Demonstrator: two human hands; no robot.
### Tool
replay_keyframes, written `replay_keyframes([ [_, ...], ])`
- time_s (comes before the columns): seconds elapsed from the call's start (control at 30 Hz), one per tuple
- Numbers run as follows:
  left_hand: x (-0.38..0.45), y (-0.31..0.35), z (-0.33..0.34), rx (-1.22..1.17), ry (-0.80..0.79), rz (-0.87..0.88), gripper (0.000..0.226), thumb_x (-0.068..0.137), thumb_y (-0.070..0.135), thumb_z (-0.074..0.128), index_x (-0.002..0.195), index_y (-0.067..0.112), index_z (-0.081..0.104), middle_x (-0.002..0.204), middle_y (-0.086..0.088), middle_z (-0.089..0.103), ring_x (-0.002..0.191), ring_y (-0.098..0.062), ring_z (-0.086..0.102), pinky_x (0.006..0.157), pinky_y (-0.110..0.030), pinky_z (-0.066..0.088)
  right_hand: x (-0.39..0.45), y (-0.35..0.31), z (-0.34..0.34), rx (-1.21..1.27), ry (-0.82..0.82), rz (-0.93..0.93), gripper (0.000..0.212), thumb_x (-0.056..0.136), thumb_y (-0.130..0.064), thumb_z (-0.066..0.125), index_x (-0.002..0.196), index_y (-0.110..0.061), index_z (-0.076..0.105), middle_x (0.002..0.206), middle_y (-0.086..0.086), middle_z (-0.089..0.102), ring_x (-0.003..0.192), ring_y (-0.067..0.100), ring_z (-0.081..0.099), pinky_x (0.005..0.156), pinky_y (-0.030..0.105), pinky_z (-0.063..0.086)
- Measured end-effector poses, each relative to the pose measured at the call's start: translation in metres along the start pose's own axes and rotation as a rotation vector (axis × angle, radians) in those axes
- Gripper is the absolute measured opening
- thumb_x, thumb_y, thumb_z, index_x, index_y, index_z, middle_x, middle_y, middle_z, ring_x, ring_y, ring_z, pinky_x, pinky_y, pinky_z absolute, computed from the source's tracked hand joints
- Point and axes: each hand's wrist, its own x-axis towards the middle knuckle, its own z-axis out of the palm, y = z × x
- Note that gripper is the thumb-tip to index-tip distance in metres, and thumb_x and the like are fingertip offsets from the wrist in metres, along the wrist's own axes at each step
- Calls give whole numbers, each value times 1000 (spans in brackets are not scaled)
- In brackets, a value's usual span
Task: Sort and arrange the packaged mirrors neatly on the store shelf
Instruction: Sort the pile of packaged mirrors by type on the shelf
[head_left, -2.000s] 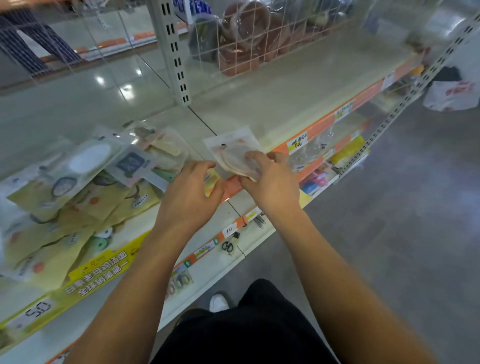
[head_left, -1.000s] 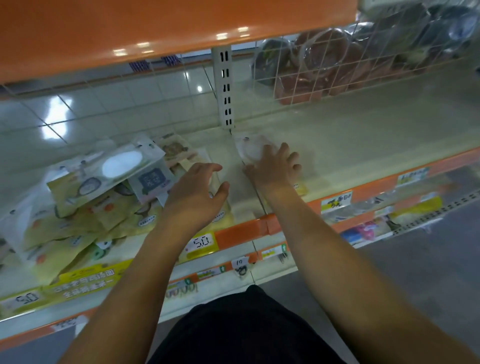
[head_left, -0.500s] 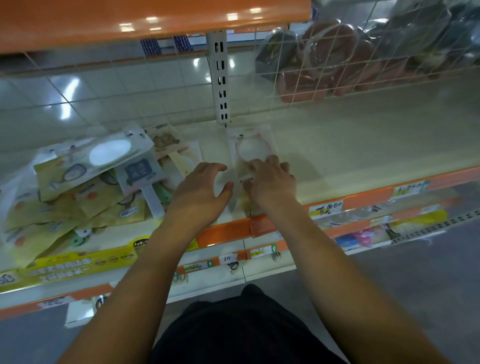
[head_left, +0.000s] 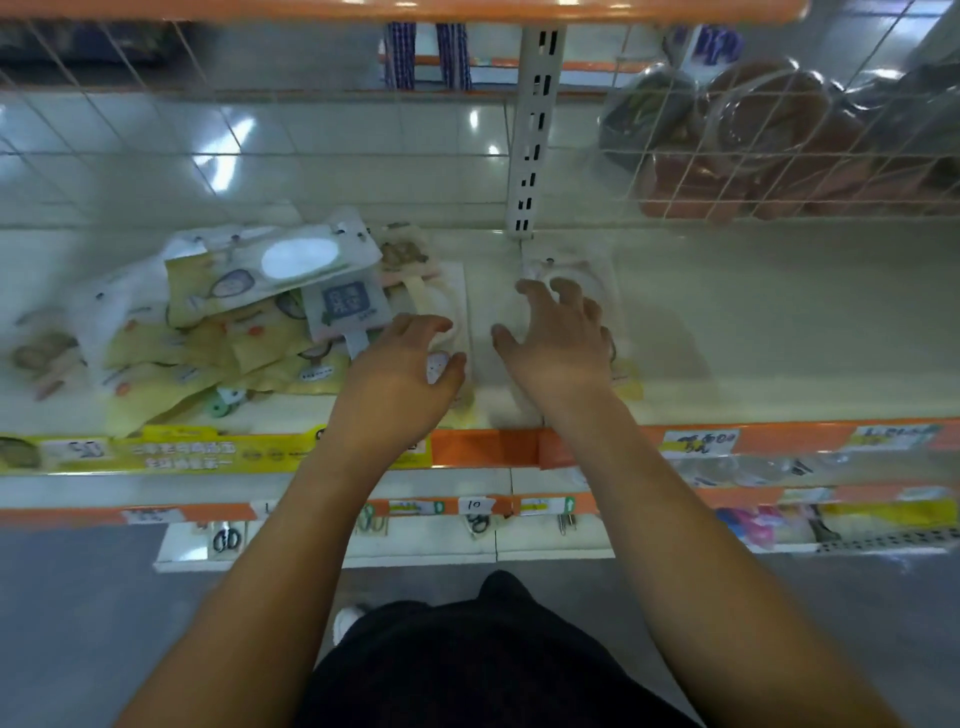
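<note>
Reaching over the cream shelf (head_left: 753, 322), we hover our spread, empty right hand (head_left: 558, 345) above the clear-packaged round mirror (head_left: 576, 275) below the white upright post (head_left: 535, 130); our left hand (head_left: 400, 379) pinches a pale packet (head_left: 447, 312) left of it.

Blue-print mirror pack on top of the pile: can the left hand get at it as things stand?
Probably yes. The blue-print mirror pack lies uncovered on the pile's right edge, just beyond the left hand, whose fingers curl round another pack's edge; that would need releasing first.

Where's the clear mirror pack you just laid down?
In the head view, the clear mirror pack lies flat on the shelf, just right of the white upright post, partly under the right hand.
</note>
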Motion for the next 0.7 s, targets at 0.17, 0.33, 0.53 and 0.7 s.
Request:
replay_keyframes([
  [0.17, -17, -40, -35, 11, 107, -74, 38, 90, 30, 60, 125, 15, 56, 123, -9, 59, 106, -28, 58, 82, -35, 47, -8, -56, 14, 55, 11, -181, 55, 91, -44, 56, 142, -30, 41, 146, 3, 37, 130, 30, 37, 103, 43, 38],
  [0.33, -33, -93, -74, 20, 163, -159, 39, 91, 31, 59, 126, 13, 56, 123, -11, 58, 105, -32, 59, 79, -41, 50, -17, -117, 42, 73, -19, -246, 51, 90, -41, 57, 138, -29, 45, 142, 2, 40, 126, 30, 39, 100, 44, 41],
  [0.53, -42, -153, -117, -12, 158, -186, 39, 90, 33, 59, 125, 16, 57, 123, -9, 57, 104, -30, 60, 82, -42, 51, -27, -186, 78, 49, -33, -229, 50, 87, -39, 58, 135, -26, 48, 138, 4, 43, 127, 32, 40, 102, 42, 38],
  [0.7, -45, -198, -146, -36, 148, -153, 42, 86, 38, 54, 122, 17, 58, 121, -7, 59, 105, -28, 60, 83, -43, 51, -32, -235, 102, 43, -17, -203, 53, 89, -42, 57, 138, -27, 45, 141, 3, 41, 128, 32, 39, 102, 44, 40],
])
